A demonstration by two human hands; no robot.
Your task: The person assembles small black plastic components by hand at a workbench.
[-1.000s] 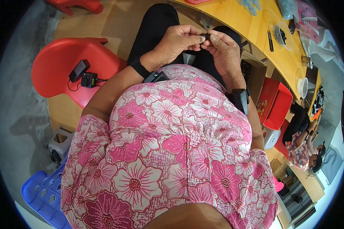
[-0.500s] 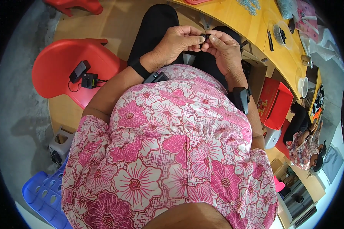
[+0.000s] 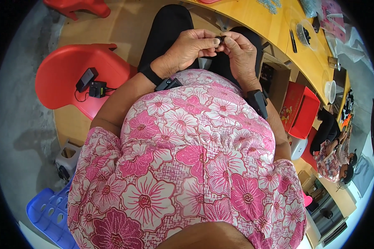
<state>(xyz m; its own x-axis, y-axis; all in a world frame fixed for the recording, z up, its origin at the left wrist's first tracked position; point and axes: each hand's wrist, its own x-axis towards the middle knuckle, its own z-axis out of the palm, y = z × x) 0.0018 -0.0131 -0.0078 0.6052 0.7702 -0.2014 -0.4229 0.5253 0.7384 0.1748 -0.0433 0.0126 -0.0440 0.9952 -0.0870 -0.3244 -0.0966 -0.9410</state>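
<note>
Grey floor runs down the left side of the room, and a red chair beside you carries two small black devices. Your left hand pinches a small dark piece between thumb and fingers, held above your lap. Your right hand closes on its other side; that wrist has swung slightly inward over the last second, while both grips have stayed put, so the piece seems to be under fine handling, not released. Farther right, the yellow table bears a slim black tool and a clear bowl of dark bits.
</note>
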